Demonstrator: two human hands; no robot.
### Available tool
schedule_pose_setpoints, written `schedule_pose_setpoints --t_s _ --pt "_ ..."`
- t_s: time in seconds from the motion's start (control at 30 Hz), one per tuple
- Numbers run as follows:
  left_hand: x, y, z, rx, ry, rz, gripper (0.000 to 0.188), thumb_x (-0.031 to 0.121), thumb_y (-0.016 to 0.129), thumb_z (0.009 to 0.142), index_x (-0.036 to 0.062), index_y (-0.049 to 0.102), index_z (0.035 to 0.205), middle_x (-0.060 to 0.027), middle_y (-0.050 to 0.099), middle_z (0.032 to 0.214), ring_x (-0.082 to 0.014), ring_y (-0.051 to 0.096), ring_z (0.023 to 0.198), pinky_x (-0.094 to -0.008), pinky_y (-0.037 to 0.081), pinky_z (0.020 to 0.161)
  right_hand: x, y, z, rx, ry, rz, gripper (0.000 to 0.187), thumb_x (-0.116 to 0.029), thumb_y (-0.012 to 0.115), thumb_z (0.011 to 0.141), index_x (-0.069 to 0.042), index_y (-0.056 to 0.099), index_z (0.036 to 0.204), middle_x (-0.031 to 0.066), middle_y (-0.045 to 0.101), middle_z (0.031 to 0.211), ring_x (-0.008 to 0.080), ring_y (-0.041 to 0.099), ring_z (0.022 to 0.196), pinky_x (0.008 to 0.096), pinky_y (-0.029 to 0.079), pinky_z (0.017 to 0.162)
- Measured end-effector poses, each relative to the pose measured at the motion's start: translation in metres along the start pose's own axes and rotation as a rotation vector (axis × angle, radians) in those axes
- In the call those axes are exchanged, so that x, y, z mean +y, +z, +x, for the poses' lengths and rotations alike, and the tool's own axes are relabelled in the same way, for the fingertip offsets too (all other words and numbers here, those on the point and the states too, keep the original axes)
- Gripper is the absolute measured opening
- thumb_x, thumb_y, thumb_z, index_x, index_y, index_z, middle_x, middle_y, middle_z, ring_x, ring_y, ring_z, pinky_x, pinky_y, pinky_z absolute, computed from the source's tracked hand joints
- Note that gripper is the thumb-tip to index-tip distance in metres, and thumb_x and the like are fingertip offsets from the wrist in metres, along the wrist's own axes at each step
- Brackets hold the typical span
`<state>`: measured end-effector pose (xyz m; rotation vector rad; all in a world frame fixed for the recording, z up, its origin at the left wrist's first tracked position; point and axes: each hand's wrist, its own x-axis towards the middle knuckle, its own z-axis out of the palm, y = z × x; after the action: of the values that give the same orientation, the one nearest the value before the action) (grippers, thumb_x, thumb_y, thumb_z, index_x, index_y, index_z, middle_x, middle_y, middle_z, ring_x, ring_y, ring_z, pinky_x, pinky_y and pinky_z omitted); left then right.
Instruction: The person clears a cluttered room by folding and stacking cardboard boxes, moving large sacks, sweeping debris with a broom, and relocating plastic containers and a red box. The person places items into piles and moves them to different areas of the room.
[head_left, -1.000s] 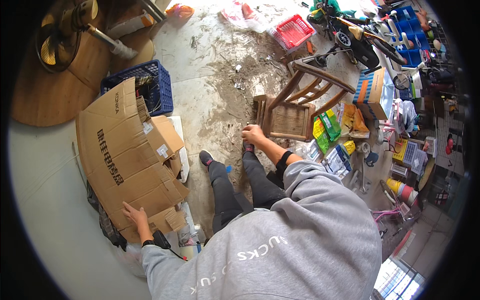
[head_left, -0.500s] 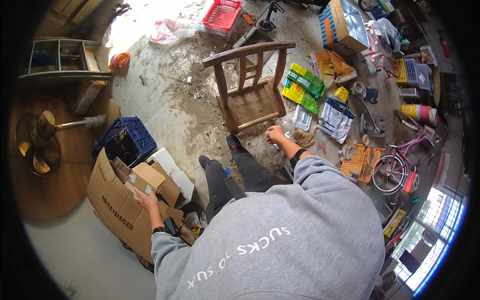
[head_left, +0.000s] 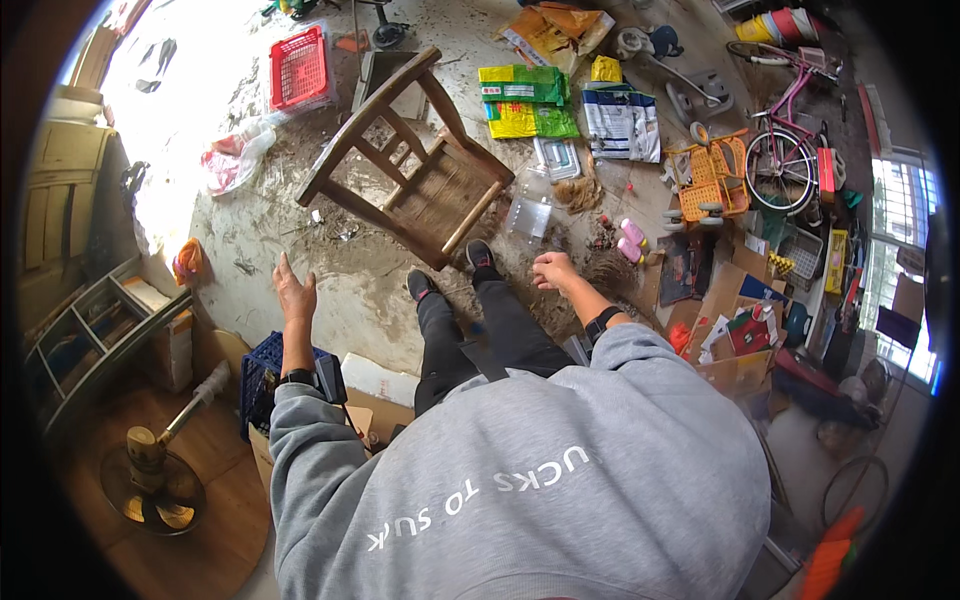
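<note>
My left hand [head_left: 294,297] is raised over the floor with its fingers stretched out, holding nothing. Below it stands a blue plastic crate [head_left: 262,375]. My right hand [head_left: 555,272] hovers in front of my body with its fingers loosely curled; nothing shows in them. Ahead of my feet is a wooden chair [head_left: 440,195] with a slatted back, apart from both hands. Beyond my right hand lie a clear plastic container [head_left: 529,215] and a clump of brown fibres [head_left: 577,191]. Cardboard [head_left: 372,415] shows partly beside my left forearm.
A red basket [head_left: 299,68] and a plastic bag [head_left: 240,158] lie at the far left. Green-yellow packages [head_left: 528,102] lie ahead. To the right are an orange plastic cart [head_left: 708,178] and a pink bicycle [head_left: 783,140]. A fan [head_left: 150,480] is at the lower left.
My left hand has let go of the small cardboard box and moved up and forward, opening. The view has turned to the right; my right hand keeps much the same pose.
</note>
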<state>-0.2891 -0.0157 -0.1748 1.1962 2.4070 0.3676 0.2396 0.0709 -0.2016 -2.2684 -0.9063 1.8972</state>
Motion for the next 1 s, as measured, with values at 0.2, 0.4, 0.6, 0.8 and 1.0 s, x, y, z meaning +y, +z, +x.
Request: schedule_pose_setpoints --t_s 0.2,0.4,0.6,0.8,1.0 --pt "0.086 0.036 0.037 -0.145 0.120 0.031 0.079 0.014 0.069 0.076 0.0053 0.030 0.144 -0.0279 0.036 0.139 -0.0421 0.039 0.127 -0.0420 0.036 0.106 0.046 -0.070 -0.010 0.164 0.097 0.153 0.018 -0.013 0.061 0.087 -0.005 0.060 0.103 0.0068 0.063 0.085 0.0196 0.064 0.068 0.0350 0.055 0.062" --pt "0.175 0.090 0.038 -0.286 0.125 -0.009 0.079 0.014 0.071 0.075 0.0038 0.033 0.143 -0.0275 0.042 0.130 -0.0423 0.047 0.117 -0.0429 0.042 0.100 0.054 -0.155 0.032 0.188 0.186 0.261 0.013 -0.009 0.060 0.084 -0.005 0.062 0.097 0.0078 0.063 0.079 0.0199 0.063 0.062 0.0344 0.054 0.057" --pt "0.277 0.157 0.027 -0.415 0.244 0.145 0.071 0.022 0.068 0.074 -0.0003 0.043 0.136 -0.0294 0.051 0.122 -0.0421 0.050 0.114 -0.0439 0.041 0.099 0.011 -0.269 0.079 0.124 0.003 0.319 0.018 -0.012 0.061 0.086 -0.002 0.061 0.102 0.0069 0.064 0.083 0.0173 0.064 0.064 0.0321 0.054 0.056" --pt "0.412 0.219 0.043 -0.582 0.384 0.143 0.071 0.025 0.070 0.076 0.0068 0.042 0.138 -0.0270 0.051 0.126 -0.0414 0.049 0.118 -0.0442 0.041 0.100 -0.004 -0.369 0.098 0.278 -0.050 0.453 0.020 -0.010 0.060 0.086 0.000 0.062 0.104 0.0082 0.065 0.085 0.0165 0.063 0.064 0.0289 0.053 0.055" --pt "0.514 0.251 0.095 -0.638 0.522 0.124 0.069 0.025 0.070 0.077 0.0057 0.043 0.137 -0.0272 0.050 0.128 -0.0406 0.050 0.118 -0.0429 0.042 0.100 0.013 -0.395 0.100 0.302 0.062 0.540 0.019 -0.011 0.061 0.088 -0.001 0.062 0.103 0.0081 0.064 0.084 0.0173 0.064 0.067 0.0317 0.054 0.058"
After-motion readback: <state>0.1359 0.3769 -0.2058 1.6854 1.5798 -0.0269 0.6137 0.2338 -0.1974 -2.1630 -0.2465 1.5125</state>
